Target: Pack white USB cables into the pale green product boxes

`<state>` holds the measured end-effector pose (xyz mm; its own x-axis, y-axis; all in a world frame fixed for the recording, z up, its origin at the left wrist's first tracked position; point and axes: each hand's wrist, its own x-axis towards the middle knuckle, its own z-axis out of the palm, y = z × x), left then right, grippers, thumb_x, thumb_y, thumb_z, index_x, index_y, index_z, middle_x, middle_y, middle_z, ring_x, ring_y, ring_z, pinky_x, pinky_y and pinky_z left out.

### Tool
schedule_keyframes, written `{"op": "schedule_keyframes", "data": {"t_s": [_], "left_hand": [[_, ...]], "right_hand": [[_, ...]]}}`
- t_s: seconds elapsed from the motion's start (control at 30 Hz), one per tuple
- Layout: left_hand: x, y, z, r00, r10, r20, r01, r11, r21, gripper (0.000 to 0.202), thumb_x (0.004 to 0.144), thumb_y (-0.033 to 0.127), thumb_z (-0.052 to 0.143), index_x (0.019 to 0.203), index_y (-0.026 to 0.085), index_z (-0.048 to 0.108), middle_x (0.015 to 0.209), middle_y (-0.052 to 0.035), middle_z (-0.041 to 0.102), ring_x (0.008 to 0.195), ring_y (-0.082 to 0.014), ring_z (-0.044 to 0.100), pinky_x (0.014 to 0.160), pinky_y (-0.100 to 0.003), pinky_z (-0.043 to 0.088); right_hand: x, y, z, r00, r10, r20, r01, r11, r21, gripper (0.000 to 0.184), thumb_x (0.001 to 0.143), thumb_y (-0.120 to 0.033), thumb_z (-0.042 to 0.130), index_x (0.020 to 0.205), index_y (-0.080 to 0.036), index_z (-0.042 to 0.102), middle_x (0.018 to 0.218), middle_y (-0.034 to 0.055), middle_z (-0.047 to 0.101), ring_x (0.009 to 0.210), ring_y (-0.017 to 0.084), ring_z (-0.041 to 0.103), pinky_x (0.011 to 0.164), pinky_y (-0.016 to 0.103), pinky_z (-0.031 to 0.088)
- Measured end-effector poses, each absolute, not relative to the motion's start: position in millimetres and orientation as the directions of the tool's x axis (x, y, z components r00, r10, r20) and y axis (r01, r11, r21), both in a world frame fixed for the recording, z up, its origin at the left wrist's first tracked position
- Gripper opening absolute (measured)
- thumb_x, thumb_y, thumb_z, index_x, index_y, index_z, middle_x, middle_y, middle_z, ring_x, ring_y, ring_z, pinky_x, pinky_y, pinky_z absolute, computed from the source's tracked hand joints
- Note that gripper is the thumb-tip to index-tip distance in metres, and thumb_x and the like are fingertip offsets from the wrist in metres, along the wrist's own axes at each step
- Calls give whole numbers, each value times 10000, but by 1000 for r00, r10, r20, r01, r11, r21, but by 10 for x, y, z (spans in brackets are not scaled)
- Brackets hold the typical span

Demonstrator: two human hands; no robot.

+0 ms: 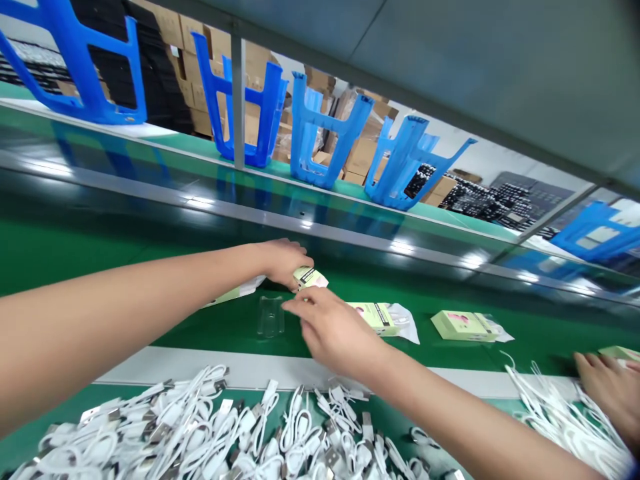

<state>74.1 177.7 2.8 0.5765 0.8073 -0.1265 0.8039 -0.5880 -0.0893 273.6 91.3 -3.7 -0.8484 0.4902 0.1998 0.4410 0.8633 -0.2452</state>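
Note:
My left hand point(284, 261) reaches over the green belt, its fingers closed on a small pale-green box point(312, 277) with a white liner at its end. Just below, my right hand point(337, 327) has its fingers drawn together by that box; what they pinch, if anything, is hidden. A clear plastic tray point(271, 317) lies on the belt left of my right fingertips. Partly behind my right hand rests another pale-green box point(376, 316), a white bag sticking out of it. Beneath my left wrist, a further box point(231, 295) is mostly covered.
Further right on the belt point(165, 267) is one more pale-green box point(463, 325). Many white USB cables point(240, 433) are heaped along the near side. At the right edge, another person's hand point(607, 387) touches a box. Upturned blue stools point(325, 133) line the far ledge beneath an overhead shelf.

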Motion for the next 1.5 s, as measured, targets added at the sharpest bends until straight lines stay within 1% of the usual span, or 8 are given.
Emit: {"op": "schedule_keyframes", "data": {"t_s": [0.17, 0.3, 0.53, 0.7, 0.8, 1.1, 1.27, 1.5], "left_hand": [[768, 1931, 89, 454, 885, -105, 881, -463, -94, 593, 776, 600, 544, 1224, 212, 564, 1169, -158, 562, 1072, -355, 522, 865, -445, 427], [730, 1998, 68, 372, 918, -135, 920, -384, -76, 591, 780, 581, 517, 1236, 206, 555, 1173, -165, 572, 1085, -361, 530, 850, -442, 449], [566, 2153, 61, 252, 938, -240, 964, -265, -25, 574, 700, 524, 609, 1198, 239, 582, 1197, -140, 602, 1041, -343, 575, 797, -395, 477], [472, 2181, 112, 203, 931, -302, 978, -210, 11, 643, 686, 437, 641, 1290, 238, 544, 1296, -141, 567, 1074, -343, 572, 859, -408, 474], [433, 2119, 113, 211, 937, -280, 977, -205, 50, 761, 728, 468, 606, 1428, 241, 412, 1425, -135, 456, 1213, -345, 493, 974, -421, 424], [416, 2078, -62, 248, 934, -256, 961, -206, 182, 823, 773, 639, 510, 1490, 292, 305, 1477, -122, 376, 1293, -358, 417, 995, -437, 405], [473, 2112, -120, 295, 926, -237, 944, -244, 221, 800, 794, 627, 501, 1492, 293, 294, 1449, -124, 402, 1276, -339, 429, 989, -416, 402], [539, 2186, -169, 331, 919, -214, 930, -279, 241, 811, 799, 657, 491, 1490, 281, 295, 1443, -129, 405, 1253, -329, 451, 982, -405, 404]], "right_hand": [[2288, 742, -97, -809, 588, -3, 575, 789, -219, 522, 841, -519, 643, 1233, -178, 597, 1174, 169, 537, 1026, 362, 553, 817, 500, 519], [2226, 860, -174, -746, 666, -2, 657, 735, -170, 340, 864, -281, 608, 1172, -142, 574, 1050, 163, 574, 951, 335, 583, 765, 475, 529], [2622, 1308, -183, -561, 776, -287, 564, 104, -819, 360, 993, -382, 314, 1247, -227, 517, 1053, 73, 623, 718, 176, 669, 657, 339, 573], [2799, 1299, -116, -470, 880, 68, 789, 454, -414, 469, 947, -532, 442, 1216, -174, 580, 1067, 149, 619, 989, 332, 605, 832, 470, 498], [2851, 1254, -143, -546, 838, -5, 809, 526, -262, 521, 856, -523, 616, 1189, -123, 610, 1084, 177, 587, 1066, 365, 540, 866, 472, 477], [3101, 1515, -32, -714, 693, -99, 673, 639, -372, 406, 823, -289, 719, 1203, -232, 588, 1106, 86, 604, 1101, 276, 511, 875, 374, 446], [3040, 2029, 82, -675, 715, 182, 681, 698, -220, 379, 803, -307, 749, 1156, -211, 652, 1123, 83, 641, 1106, 277, 527, 949, 372, 406], [3063, 2433, -94, -706, 699, 113, 682, 714, -158, 332, 856, -258, 670, 1183, -201, 692, 1192, 93, 624, 1081, 254, 576, 977, 315, 411]]}}
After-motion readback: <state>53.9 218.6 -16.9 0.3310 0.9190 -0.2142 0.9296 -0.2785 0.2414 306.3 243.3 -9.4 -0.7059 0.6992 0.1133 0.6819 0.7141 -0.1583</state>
